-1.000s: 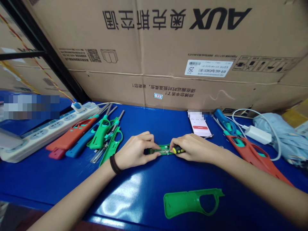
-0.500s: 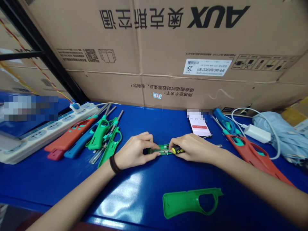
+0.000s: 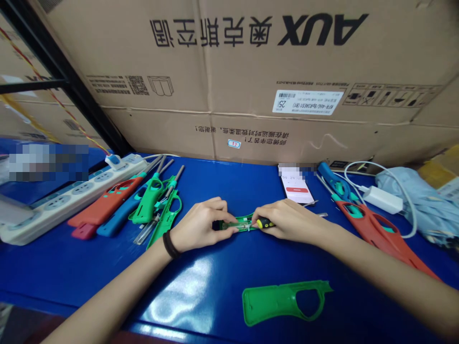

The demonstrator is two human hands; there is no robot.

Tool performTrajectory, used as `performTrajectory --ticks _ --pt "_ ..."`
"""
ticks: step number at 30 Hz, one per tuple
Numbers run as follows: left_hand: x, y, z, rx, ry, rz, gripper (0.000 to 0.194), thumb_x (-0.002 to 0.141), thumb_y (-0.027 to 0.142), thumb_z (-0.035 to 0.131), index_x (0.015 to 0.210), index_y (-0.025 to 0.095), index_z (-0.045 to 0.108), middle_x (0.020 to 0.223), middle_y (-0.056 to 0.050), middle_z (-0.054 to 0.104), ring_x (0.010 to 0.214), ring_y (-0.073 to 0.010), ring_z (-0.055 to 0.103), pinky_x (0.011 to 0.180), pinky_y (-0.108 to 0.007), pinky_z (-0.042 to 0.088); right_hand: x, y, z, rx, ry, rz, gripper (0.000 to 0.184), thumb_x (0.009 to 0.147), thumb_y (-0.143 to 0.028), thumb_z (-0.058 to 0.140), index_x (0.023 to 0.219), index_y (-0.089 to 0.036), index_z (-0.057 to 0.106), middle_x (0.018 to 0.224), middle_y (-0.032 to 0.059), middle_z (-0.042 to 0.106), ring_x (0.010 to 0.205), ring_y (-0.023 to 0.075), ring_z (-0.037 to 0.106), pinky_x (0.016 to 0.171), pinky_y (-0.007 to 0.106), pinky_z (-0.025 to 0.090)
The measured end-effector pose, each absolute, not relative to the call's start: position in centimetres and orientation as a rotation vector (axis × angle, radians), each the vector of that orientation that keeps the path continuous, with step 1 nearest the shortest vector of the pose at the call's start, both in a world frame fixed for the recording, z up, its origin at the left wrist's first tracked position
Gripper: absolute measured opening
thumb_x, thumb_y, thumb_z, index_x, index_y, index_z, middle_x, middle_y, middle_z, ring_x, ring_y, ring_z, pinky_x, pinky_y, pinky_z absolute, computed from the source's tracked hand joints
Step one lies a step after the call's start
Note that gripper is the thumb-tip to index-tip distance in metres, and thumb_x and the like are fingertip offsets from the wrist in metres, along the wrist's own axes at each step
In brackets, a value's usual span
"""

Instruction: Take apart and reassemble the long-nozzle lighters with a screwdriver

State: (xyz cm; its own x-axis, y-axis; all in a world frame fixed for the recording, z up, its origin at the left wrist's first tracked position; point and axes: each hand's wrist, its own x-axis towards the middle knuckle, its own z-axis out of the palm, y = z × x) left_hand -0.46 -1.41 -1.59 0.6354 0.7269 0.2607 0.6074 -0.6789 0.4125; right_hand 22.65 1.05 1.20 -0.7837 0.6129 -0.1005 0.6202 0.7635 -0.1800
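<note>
My left hand pinches the left end of an opened green lighter shell, its thumb and fingertips on the clear tank inside. Small whitish parts show in the shell's middle. My right hand is closed around a screwdriver with a black-and-yellow handle, and its fingertips touch the shell's right part. A thin metal piece shows beyond that hand; whether it belongs to the screwdriver I cannot tell. Nearer to me lies a separate green shell half, hollow side up.
At left lie red, blue and green long lighters beside a white power strip. A phone lies behind my right hand. At right are a red lighter, a white charger and a large carton behind.
The view shifts very slightly. Both hands keep their grip on the green shell and the screwdriver, with hardly any movement.
</note>
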Motion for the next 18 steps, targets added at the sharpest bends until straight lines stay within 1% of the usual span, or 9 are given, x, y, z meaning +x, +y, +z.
performTrajectory --ticks 11,18 --pt "-0.42 -1.44 -1.76 2.569 1.05 0.624 0.015 0.085 0.026 0.061 0.093 0.02 0.072 0.073 -0.001 0.059 0.073 -0.0147 0.053 0.067 -0.026 0.042 22.44 0.87 0.92 0.982 2.916 -0.305 0.022 0.075 -0.007 0.057 0.093 -0.017 0.064 0.083 0.005 0.072 0.072 0.0184 0.066 0.06 0.023 0.039" --pt "-0.39 -1.44 -1.86 2.577 1.031 0.646 0.017 0.086 0.028 0.06 0.093 0.019 0.072 0.072 -0.002 0.058 0.071 -0.0149 0.053 0.066 -0.026 0.042 22.38 0.66 0.76 0.962 2.933 -0.309 0.024 0.075 -0.005 0.055 0.094 -0.015 0.064 0.085 0.0063 0.072 0.073 0.0182 0.066 0.061 0.023 0.04"
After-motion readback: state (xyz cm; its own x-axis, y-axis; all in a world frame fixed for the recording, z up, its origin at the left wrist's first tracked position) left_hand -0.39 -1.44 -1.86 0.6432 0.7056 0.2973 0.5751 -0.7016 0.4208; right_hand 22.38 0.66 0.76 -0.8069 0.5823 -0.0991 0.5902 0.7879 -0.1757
